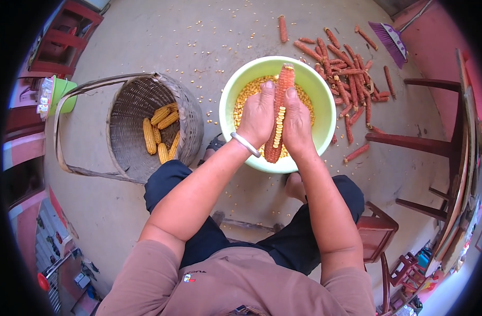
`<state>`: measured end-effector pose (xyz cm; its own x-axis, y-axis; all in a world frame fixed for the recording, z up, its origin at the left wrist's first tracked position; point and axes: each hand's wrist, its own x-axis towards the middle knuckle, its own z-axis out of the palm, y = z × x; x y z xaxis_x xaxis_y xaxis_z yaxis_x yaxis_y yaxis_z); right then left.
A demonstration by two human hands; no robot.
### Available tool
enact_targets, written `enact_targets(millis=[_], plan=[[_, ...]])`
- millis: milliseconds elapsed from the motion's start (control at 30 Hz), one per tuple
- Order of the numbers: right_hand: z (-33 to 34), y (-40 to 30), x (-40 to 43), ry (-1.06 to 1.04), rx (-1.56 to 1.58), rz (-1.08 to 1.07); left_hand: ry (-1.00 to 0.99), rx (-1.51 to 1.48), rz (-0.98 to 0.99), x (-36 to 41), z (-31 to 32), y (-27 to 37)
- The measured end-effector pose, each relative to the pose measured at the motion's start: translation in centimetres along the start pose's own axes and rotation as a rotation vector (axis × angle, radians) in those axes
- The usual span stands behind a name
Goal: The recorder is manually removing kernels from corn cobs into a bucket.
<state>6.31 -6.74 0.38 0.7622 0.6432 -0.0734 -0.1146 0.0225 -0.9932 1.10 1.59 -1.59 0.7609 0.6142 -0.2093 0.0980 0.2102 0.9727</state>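
Note:
Both hands grip one reddish corn cob (280,94) over a pale green plastic basin (235,85). A single row of yellow kernels (279,127) clings to its lower half; the rest of the visible side is bare. My left hand (256,114), with a silver bangle at the wrist, wraps the cob from the left, thumb pointing up along it. On the other side my right hand (298,118) presses its thumb against the cob's edge. Loose corn kernels (251,89) cover the basin's bottom. The undersides of my fingers are hidden.
Left of the basin, a woven basket (191,118) lies tipped, holding several unshelled corn ears (149,136). Stripped cobs (351,75) are heaped on the floor at right, near a purple broom (389,41). A wooden stool (377,235) stands by my right knee.

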Motion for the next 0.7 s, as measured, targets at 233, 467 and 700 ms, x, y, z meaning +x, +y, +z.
enact_targets(millis=[233, 467, 700], plan=[[-1.1, 0.1, 1.3, 0.112, 0.125, 0.051, -0.062, -0.199, -0.147, -0.2, 0.0, 0.7], [-2.8, 1.9, 2.1, 0.277, -0.059, 0.152, -0.098, 0.527, 0.195, -2.3, 0.4, 1.9], [-0.7, 1.5, 1.6, 0.241, 0.206, 0.213, -0.034, 0.455, 0.209, -2.6, 1.5, 1.7]])
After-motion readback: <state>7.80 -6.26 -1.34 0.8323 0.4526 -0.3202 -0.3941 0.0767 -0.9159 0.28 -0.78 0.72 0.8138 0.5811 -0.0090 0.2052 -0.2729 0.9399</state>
